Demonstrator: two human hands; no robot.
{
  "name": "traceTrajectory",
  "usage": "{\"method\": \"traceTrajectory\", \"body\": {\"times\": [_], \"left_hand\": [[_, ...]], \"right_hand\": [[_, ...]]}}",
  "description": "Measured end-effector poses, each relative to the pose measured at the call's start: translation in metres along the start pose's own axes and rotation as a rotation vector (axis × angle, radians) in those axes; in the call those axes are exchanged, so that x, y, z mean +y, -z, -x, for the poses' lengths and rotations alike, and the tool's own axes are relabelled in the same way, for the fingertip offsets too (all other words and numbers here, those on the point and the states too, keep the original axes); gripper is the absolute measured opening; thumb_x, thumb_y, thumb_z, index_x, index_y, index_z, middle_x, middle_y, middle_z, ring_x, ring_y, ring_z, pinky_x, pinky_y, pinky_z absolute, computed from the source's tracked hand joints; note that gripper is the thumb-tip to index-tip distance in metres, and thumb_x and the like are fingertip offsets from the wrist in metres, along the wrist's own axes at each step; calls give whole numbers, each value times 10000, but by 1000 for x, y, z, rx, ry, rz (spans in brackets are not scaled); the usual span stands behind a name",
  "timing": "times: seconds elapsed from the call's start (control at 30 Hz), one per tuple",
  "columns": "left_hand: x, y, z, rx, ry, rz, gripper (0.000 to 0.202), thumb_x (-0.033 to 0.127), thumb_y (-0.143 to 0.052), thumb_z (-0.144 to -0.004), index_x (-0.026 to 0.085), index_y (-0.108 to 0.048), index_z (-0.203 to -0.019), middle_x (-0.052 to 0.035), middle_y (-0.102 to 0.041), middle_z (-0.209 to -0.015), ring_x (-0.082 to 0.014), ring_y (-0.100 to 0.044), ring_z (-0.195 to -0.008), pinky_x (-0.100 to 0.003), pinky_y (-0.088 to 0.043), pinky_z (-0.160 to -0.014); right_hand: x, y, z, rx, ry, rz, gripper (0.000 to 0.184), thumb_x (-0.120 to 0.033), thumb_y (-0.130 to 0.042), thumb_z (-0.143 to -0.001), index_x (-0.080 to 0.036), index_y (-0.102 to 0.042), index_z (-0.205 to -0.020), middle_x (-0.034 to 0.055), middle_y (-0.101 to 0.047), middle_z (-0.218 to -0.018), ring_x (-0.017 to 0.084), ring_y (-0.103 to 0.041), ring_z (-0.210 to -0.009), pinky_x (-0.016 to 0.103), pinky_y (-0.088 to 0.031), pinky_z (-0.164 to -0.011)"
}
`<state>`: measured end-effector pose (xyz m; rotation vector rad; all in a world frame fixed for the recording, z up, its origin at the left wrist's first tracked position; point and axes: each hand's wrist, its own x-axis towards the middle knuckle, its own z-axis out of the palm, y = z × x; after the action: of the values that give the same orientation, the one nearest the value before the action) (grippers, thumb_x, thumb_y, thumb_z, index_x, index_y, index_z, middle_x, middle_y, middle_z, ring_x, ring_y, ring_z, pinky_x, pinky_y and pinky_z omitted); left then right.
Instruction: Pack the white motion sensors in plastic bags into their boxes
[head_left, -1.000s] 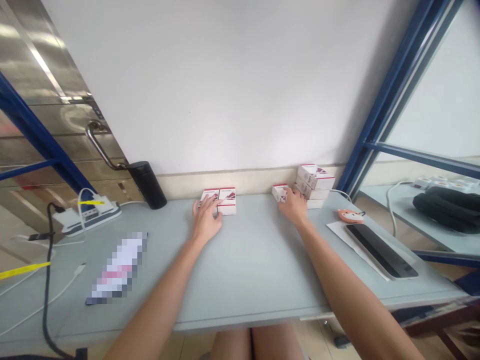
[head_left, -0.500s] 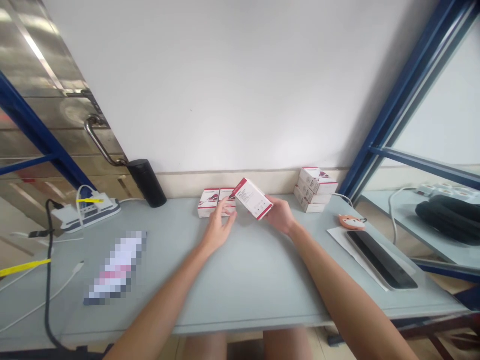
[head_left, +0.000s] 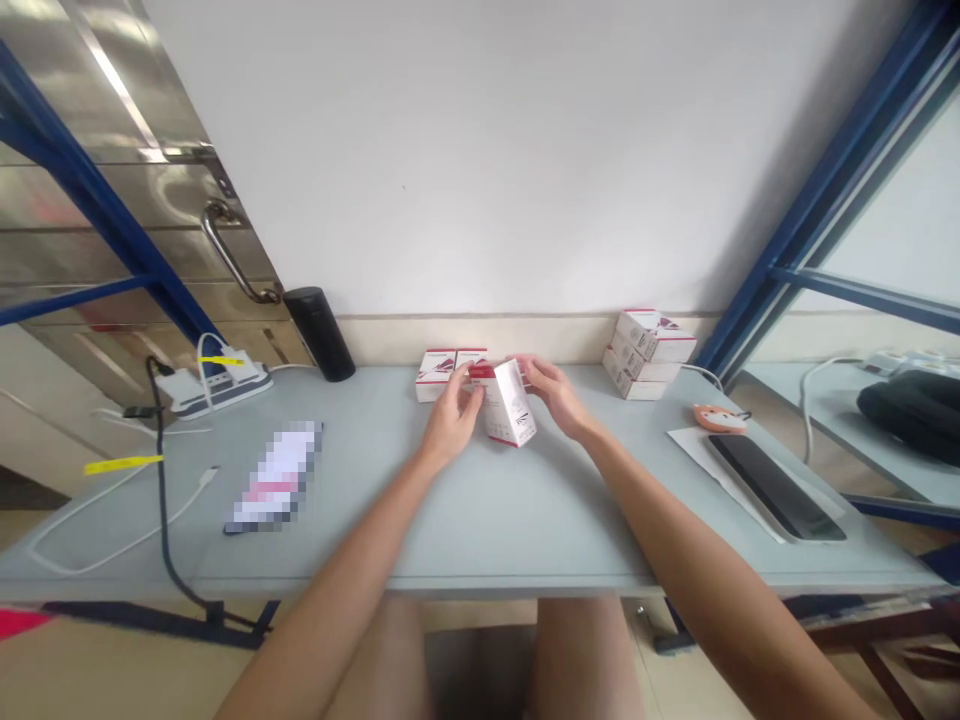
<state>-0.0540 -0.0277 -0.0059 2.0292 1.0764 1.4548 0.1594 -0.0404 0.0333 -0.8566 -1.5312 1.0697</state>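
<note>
- The left hand [head_left: 452,425] holds the white box [head_left: 510,405] by its side, near the middle of the desk [head_left: 525,530].
- The right hand [head_left: 559,398] curves by the box, but I cannot tell if it touches.
- A soft hold from both sides stops the box tipping.
- The box has a red end; its print is too tiny to read.
- Two boxes [head_left: 436,375] sit just behind it, and a stack [head_left: 649,350] sits further right.

One flat item [head_left: 276,478], markings disappearing into pixels; one white box [head_left: 511,405], print showing too small to read.
</note>
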Motion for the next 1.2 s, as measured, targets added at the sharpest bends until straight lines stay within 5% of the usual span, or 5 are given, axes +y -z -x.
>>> {"method": "traceTrajectory", "body": {"times": [0.23,0.4,0.7,0.97,1.2], "left_hand": [[12,1,3,42,-343,-328,462,378,-573,-1041,257,-503,-1481,-107,-684,-1398,-229,-711,-1184,-374,-595,-992],[9,-2,2,32,-447,-396,496,308,-576,-1041,265,-444,-1516,-113,-659,-1442,-228,-683,-1272,-382,-599,-1021],[8,-6,5,-63,-559,-492,549,282,-542,-1048,276,-392,-1576,-131,-625,-1475,-257,-629,-1359,-447,-545,-1129],[21,-3,7,-72,-527,-468,453,340,-629,-989,290,-522,-1426,-151,-477,-1477,-264,-668,-1197,-454,-599,-994],[27,-9,7,-91,-495,-412,423,306,-648,-968,283,-492,-1360,-160,-347,-1580,-305,-565,-1348,-532,-525,-1090]], "right_hand": [[1,-18,4,203,422,503,419,-484,-678,-928,-242,-617,-1265,113,-692,-1241,282,-656,-1092,447,-510,-1000],[6,-23,4,306,447,540,266,-366,-625,-923,-235,-643,-1153,82,-725,-1122,256,-687,-1012,413,-531,-947],[15,-37,7,616,360,337,221,-428,-610,-930,-226,-655,-1007,41,-747,-972,220,-684,-892,351,-510,-880],[-13,-26,2,373,187,42,433,-633,-615,-932,-222,-664,-804,-8,-659,-778,170,-575,-741,299,-448,-735],[-22,-27,2,269,31,-189,493,-718,-681,-844,-225,-699,-855,4,-676,-828,200,-608,-822,315,-477,-791]]}}
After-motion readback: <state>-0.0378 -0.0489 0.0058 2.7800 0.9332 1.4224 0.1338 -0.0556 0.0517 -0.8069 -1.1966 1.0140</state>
